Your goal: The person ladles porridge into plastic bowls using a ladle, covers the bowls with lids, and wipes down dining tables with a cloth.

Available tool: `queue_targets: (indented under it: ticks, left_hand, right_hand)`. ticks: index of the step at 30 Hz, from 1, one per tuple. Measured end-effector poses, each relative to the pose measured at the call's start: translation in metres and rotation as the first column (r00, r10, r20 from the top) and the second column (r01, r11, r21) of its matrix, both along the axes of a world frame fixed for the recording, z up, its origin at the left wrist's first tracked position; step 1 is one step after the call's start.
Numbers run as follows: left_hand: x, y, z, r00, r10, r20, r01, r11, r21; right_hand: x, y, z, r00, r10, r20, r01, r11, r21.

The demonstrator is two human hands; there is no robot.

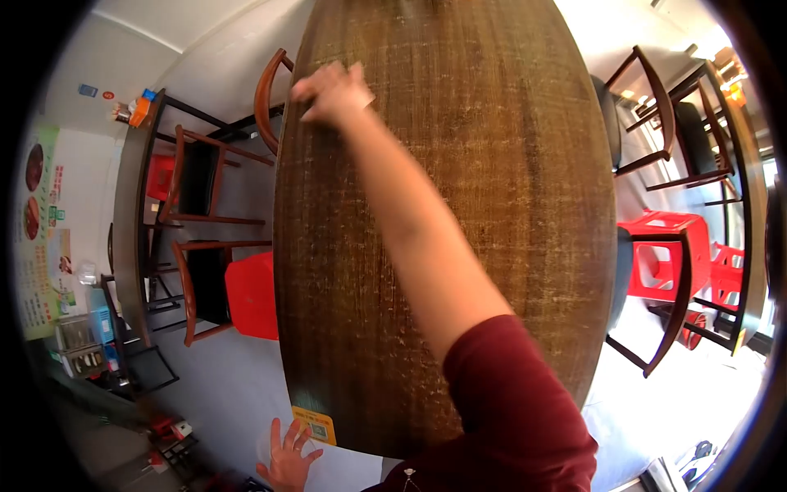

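Tabletop (508, 205): long, dark brown, wood-grained, directly before the person; pale flecks and scuffs marked the grain, so finished and unfinished stretches could not be told apart. Right hand (334, 94): blurred, above or on the far left part; whether its fingers were apart or clamped on something could not be told. Left hand (289, 461): fingers spread, nothing visibly held, beside a flat yellow label (314, 425) at the near left corner. Outward stood a black-seated chair (199, 176) with slender brown framing, and a red plastic stool (695, 238).
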State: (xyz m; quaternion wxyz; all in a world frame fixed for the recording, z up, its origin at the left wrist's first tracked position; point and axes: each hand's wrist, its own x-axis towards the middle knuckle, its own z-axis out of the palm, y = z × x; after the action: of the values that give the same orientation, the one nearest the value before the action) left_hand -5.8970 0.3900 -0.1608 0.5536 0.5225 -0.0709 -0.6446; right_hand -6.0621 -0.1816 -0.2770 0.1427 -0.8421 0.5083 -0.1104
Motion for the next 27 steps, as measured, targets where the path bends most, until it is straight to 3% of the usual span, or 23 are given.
queue_targets:
  ticks: [1, 2, 3, 4, 5, 6, 7, 8, 10, 15, 19, 22, 27]
  left_hand:
    - [0.0, -0.007, -0.003, 1.0, -0.031, 0.0, 0.031, 1.0, -0.005]
    - [0.005, -0.007, -0.007, 0.998, -0.062, -0.011, 0.062, 0.998, -0.017]
    - [0.013, 0.0, -0.008, 0.995, -0.094, -0.03, 0.094, 0.995, -0.019]
    - [0.018, 0.004, -0.007, 0.99, -0.126, -0.056, 0.125, 0.992, -0.016]
    - [0.019, 0.002, -0.008, 0.993, -0.115, -0.033, 0.116, 0.993, 0.011]
    - [0.018, -0.001, -0.013, 0.994, -0.105, -0.015, 0.106, 0.994, 0.028]
    - [0.017, -0.004, -0.017, 0.995, -0.096, 0.002, 0.095, 0.994, 0.047]
    - [0.017, -0.008, -0.019, 0.995, -0.095, 0.01, 0.094, 0.994, 0.062]
    - [0.019, -0.016, -0.02, 0.995, -0.098, 0.034, 0.095, 0.992, 0.088]
    - [0.016, -0.006, -0.01, 0.984, -0.18, -0.016, 0.179, 0.984, -0.022]
    - [0.033, 0.043, -0.005, 0.969, -0.241, 0.044, 0.241, 0.97, 0.002]
    - [0.041, 0.079, 0.001, 0.975, -0.222, -0.016, 0.22, 0.972, -0.081]
    - [0.04, 0.135, 0.017, 0.953, -0.298, -0.049, 0.288, 0.947, -0.145]
  right_hand:
    - [-0.041, -0.015, 0.004, 0.995, -0.099, -0.011, 0.099, 0.995, -0.001]
    - [-0.077, -0.034, -0.016, 0.963, -0.264, 0.051, 0.269, 0.948, -0.167]
    - [-0.128, -0.044, -0.018, 0.944, -0.329, -0.003, 0.324, 0.932, -0.164]
    - [-0.172, -0.05, -0.026, 0.865, -0.501, 0.018, 0.494, 0.845, -0.204]
    - [-0.19, -0.044, -0.037, 0.845, -0.529, 0.081, 0.515, 0.762, -0.392]
    - [-0.241, -0.048, -0.029, 0.807, -0.582, 0.103, 0.59, 0.804, -0.076]
    - [-0.272, -0.026, -0.009, 0.733, -0.68, 0.018, 0.678, 0.727, -0.107]
    - [-0.317, -0.018, -0.039, 0.699, -0.714, 0.025, 0.672, 0.645, -0.364]
    - [-0.356, 0.001, -0.069, 0.725, -0.672, 0.153, 0.662, 0.616, -0.427]
    - [-0.344, 0.1, -0.055, 0.693, -0.72, -0.023, 0.698, 0.679, -0.226]
    - [-0.325, 0.204, -0.047, 0.673, -0.737, -0.063, 0.703, 0.664, -0.254]
    - [-0.306, 0.29, -0.053, 0.637, -0.766, -0.086, 0.723, 0.633, -0.278]
    - [-0.263, 0.48, -0.057, 0.652, -0.756, 0.059, 0.72, 0.593, -0.36]
